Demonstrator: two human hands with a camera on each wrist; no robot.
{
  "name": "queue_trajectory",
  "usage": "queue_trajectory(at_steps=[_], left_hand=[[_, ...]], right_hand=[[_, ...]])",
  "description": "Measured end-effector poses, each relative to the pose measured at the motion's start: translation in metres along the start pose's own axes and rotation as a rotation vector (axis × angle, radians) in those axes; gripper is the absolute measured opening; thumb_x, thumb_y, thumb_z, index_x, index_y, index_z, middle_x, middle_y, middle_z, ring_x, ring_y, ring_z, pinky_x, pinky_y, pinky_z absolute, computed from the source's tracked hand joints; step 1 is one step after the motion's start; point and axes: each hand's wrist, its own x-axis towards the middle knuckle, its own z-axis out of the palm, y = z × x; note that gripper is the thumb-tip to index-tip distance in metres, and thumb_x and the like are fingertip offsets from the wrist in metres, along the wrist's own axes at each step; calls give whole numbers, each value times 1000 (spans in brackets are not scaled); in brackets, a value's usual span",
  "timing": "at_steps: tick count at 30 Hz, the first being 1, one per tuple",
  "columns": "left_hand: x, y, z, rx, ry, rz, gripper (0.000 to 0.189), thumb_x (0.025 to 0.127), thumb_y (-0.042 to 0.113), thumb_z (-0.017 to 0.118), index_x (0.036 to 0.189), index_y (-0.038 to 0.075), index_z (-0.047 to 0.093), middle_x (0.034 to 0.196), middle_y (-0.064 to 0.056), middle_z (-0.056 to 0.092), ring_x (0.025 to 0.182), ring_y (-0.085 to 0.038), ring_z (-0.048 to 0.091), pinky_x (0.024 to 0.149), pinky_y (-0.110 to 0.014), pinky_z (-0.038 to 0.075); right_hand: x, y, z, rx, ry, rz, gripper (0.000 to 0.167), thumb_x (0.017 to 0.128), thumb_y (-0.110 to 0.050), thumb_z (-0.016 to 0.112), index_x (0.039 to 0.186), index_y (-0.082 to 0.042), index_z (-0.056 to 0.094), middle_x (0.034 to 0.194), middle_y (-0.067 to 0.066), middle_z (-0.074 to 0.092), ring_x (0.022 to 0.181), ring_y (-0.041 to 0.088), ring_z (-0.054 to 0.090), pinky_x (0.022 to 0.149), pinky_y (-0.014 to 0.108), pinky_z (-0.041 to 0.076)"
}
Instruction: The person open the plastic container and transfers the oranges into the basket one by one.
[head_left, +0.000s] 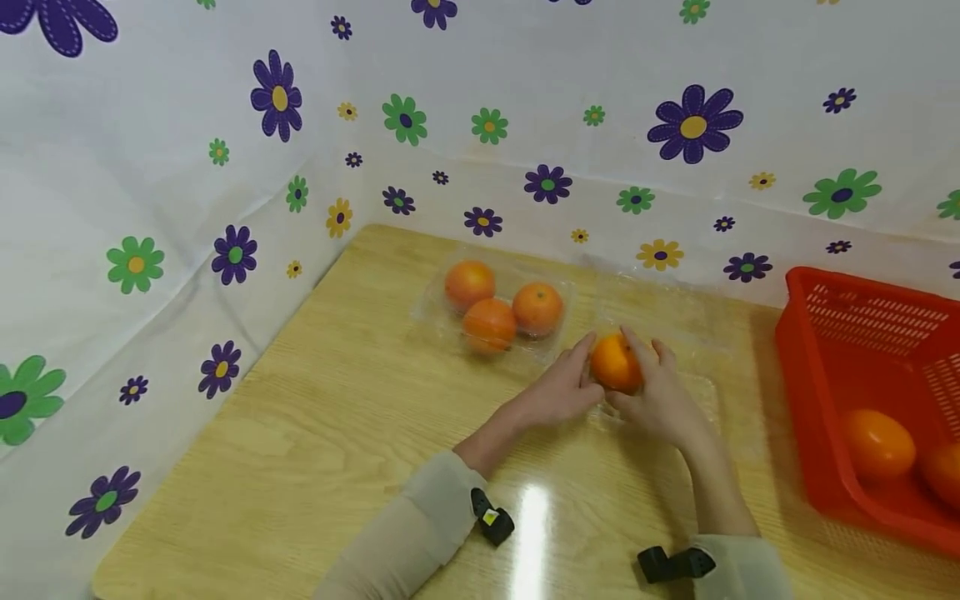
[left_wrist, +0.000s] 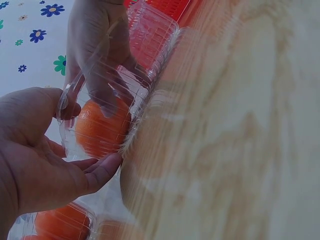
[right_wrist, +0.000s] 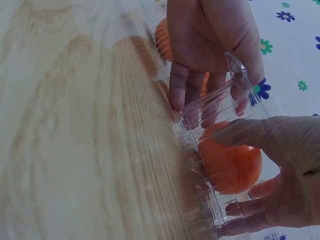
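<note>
A clear plastic clamshell box (head_left: 701,400) lies on the table with its lid (head_left: 660,308) folded back toward the wall. One orange (head_left: 615,364) sits in the left end of its base. My right hand (head_left: 663,404) holds this orange from above, thumb and fingers spread around it inside the box. At the box's left end, my left hand (head_left: 558,392) pinches the plastic wall, its thumb over the rim (left_wrist: 62,102) and its fingers outside. Through the clear wall the orange (right_wrist: 232,162) shows in the right wrist view, with the right thumb against it.
Left of the hands stands another clear box (head_left: 431,308) with three oranges (head_left: 490,326) inside. A red plastic basket (head_left: 821,433) at the right holds more oranges (head_left: 879,444). Flower-printed cloth (head_left: 525,150) hangs behind and left of the wooden table (head_left: 300,467).
</note>
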Motion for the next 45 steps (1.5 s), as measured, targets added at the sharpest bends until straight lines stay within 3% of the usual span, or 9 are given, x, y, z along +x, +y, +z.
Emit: queue_trajectory(at_steps=[6, 8, 15, 18, 22, 25, 30, 37, 45], left_hand=[[3, 4, -1, 24, -10, -13, 84, 90, 13, 54, 160, 7, 7, 111, -12, 46, 68, -9, 43, 65, -22, 39], [2, 4, -1, 9, -18, -22, 84, 90, 11, 54, 160, 8, 7, 117, -14, 44, 63, -10, 43, 61, -22, 39], [1, 1, 1, 7, 9, -31, 84, 89, 12, 55, 160, 7, 9, 130, -17, 41, 65, -8, 43, 67, -21, 39], [1, 1, -1, -20, 6, -20, 85, 89, 10, 54, 160, 7, 8, 117, -12, 46, 55, -7, 39, 58, -20, 38], [1, -2, -1, -54, -11, 1, 85, 89, 7, 53, 160, 7, 6, 78, -2, 45, 47, -7, 33, 49, -19, 33], [0, -4, 0, -46, -17, -4, 85, 89, 8, 53, 160, 7, 6, 80, -2, 45, 48, -6, 35, 50, -19, 33], [0, -2, -1, -22, -12, -14, 85, 89, 11, 53, 160, 8, 7, 103, -9, 45, 57, -7, 39, 56, -20, 37], [6, 1, -3, -16, 1, 6, 87, 88, 8, 55, 160, 7, 7, 80, -2, 45, 57, -8, 39, 55, -19, 33], [3, -6, 1, -25, -9, -3, 87, 88, 8, 55, 160, 9, 6, 84, -3, 45, 55, -8, 37, 53, -20, 33]], right_hand=[[2, 1, -6, -8, -9, 22, 92, 87, -17, 74, 159, -11, 17, 150, 44, 11, 124, 66, 39, 101, 71, 35], [2, 1, -6, -8, -19, 30, 92, 88, -18, 74, 160, -11, 16, 150, 44, 10, 124, 66, 39, 100, 71, 35], [4, 1, -1, -22, -33, 28, 90, 88, -19, 73, 160, -17, 19, 150, 44, 10, 123, 67, 39, 98, 73, 35], [5, 0, 0, -36, -30, 26, 88, 88, -19, 73, 159, -16, 21, 149, 45, 10, 122, 67, 40, 99, 73, 35], [5, -1, 2, -55, -19, 27, 85, 88, -19, 74, 158, -14, 25, 149, 46, 11, 123, 67, 40, 100, 72, 34], [4, -1, 3, -55, -23, 30, 83, 88, -19, 73, 157, -13, 27, 149, 46, 12, 122, 66, 41, 100, 71, 35], [3, -3, 1, -30, -15, 35, 80, 87, -17, 72, 155, -11, 29, 148, 44, 14, 121, 64, 44, 99, 70, 38], [8, 0, -3, -14, -1, 25, 76, 86, -14, 73, 150, -10, 32, 146, 40, 22, 120, 58, 47, 98, 67, 41], [5, 4, 4, 6, 8, 18, 68, 85, -12, 74, 142, -8, 37, 139, 37, 31, 112, 51, 53, 95, 62, 46]])
